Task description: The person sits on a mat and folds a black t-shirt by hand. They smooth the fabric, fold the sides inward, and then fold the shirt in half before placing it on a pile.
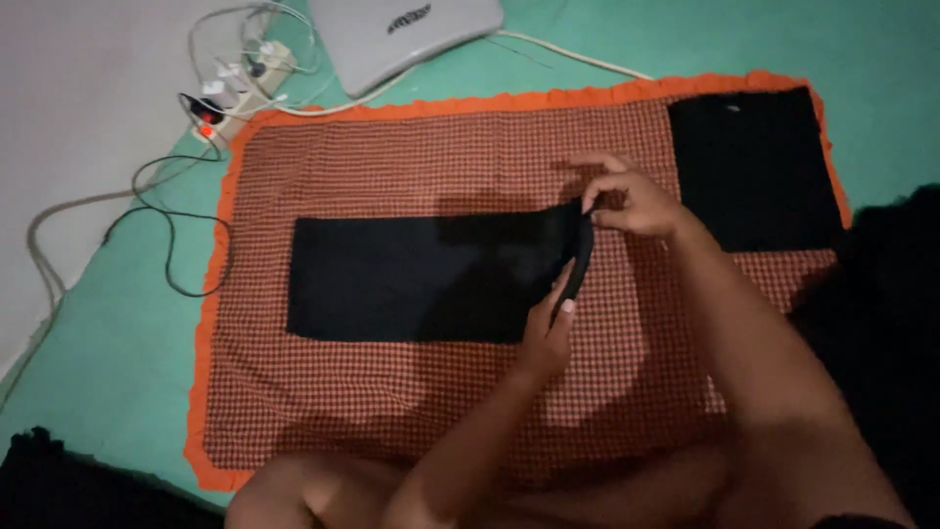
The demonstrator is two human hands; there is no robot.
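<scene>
A long black cloth (pixel 411 279) lies flat across an orange checked mat (pixel 392 167). My right hand (pixel 632 201) pinches the cloth's upper right corner, lifting that edge a little. My left hand (pixel 551 318) grips the same right edge lower down, near the bottom corner. Between the two hands the edge stands up as a narrow folded strip. The rest of the cloth stays flat to the left.
A second black cloth (pixel 754 167) lies on the mat's far right corner. A closed grey laptop (pixel 406 34), a power strip (pixel 230 93) with plugs and trailing cables (pixel 171 230) sit on the green floor at the upper left. Dark fabric (pixel 881 294) lies at the right.
</scene>
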